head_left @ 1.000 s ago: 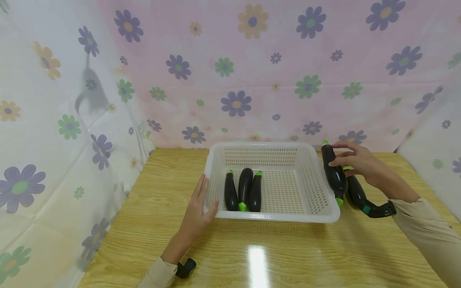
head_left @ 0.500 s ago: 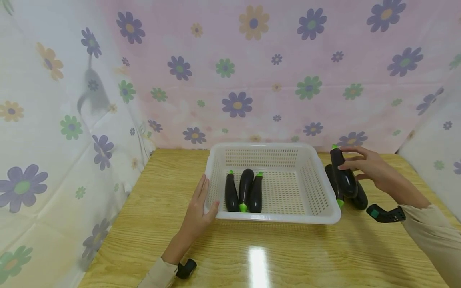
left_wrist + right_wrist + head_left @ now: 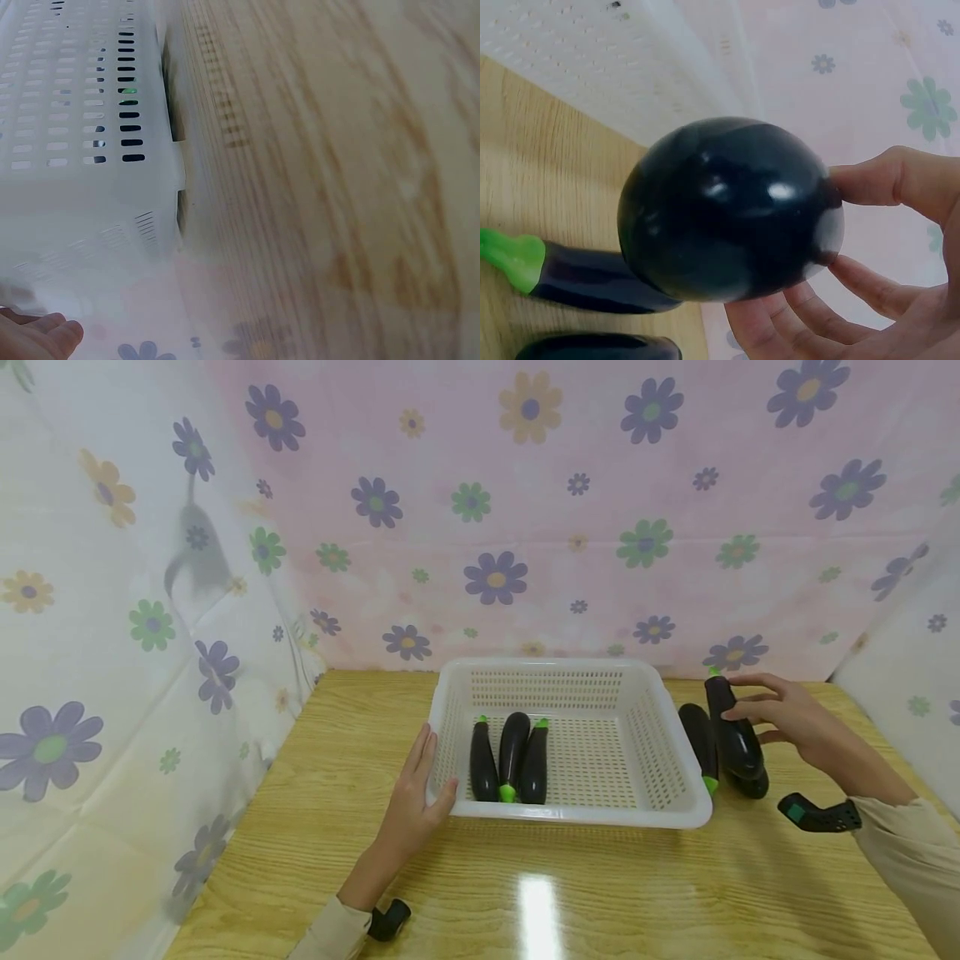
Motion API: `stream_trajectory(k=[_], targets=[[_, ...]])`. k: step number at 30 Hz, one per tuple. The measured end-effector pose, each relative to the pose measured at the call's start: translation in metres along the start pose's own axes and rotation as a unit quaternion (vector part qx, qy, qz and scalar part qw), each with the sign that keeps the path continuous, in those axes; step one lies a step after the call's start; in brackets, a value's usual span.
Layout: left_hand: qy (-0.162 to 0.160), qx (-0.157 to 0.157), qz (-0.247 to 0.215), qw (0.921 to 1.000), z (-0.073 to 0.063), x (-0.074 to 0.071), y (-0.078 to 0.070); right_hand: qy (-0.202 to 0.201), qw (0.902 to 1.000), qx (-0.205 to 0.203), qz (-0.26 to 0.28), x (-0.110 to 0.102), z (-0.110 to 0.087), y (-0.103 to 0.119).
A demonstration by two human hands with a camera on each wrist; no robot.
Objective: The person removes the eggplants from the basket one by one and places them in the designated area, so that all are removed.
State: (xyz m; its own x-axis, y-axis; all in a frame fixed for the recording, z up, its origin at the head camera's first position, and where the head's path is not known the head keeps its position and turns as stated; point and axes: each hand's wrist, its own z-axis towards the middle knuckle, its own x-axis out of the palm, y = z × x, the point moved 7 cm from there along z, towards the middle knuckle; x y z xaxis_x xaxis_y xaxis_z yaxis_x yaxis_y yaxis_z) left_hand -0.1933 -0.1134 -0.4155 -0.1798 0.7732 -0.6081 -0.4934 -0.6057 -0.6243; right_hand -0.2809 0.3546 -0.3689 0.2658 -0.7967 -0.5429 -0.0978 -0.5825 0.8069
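Note:
My right hand (image 3: 783,714) pinches a dark purple eggplant (image 3: 733,735) between thumb and fingers, to the right of the white basket (image 3: 555,814). Its green stem end points to the back; in the right wrist view its rounded end (image 3: 727,217) faces the camera. Below it on the table are an eggplant (image 3: 699,735) beside the basket wall and another (image 3: 753,785), mostly hidden. Three eggplants lie in the left part of the basket, the middle one (image 3: 514,752) turned the opposite way. My left hand (image 3: 412,793) rests on the basket's left rim, fingers straight, thumb at the front corner.
The basket stands on a wood-grain table (image 3: 360,718). Flower-patterned cloth (image 3: 570,510) hangs behind and at both sides. Black wrist mounts (image 3: 817,814) sit at both sleeves.
My right hand has moved right, away from the basket's rim, carrying the eggplant. The eggplant by the basket wall now shows more fully. The left hand stays on the rim.

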Motion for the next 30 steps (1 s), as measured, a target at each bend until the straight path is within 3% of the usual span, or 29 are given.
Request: stream_trajectory(k=[7, 21, 30], targets=[[-0.001, 0.002, 0.001, 1.0000, 0.001, 0.000, 0.000, -0.003, 0.9999, 0.006, -0.008, -0.006, -0.002, -0.010], [-0.007, 0.012, 0.005, 0.9999, 0.003, -0.001, -0.001, -0.014, 0.9994, 0.016, 0.027, -0.016, -0.005, -0.030], [-0.007, 0.009, 0.006, 0.9999, 0.002, 0.000, 0.001, -0.018, 0.9994, 0.025, 0.016, -0.021, -0.006, -0.046]])
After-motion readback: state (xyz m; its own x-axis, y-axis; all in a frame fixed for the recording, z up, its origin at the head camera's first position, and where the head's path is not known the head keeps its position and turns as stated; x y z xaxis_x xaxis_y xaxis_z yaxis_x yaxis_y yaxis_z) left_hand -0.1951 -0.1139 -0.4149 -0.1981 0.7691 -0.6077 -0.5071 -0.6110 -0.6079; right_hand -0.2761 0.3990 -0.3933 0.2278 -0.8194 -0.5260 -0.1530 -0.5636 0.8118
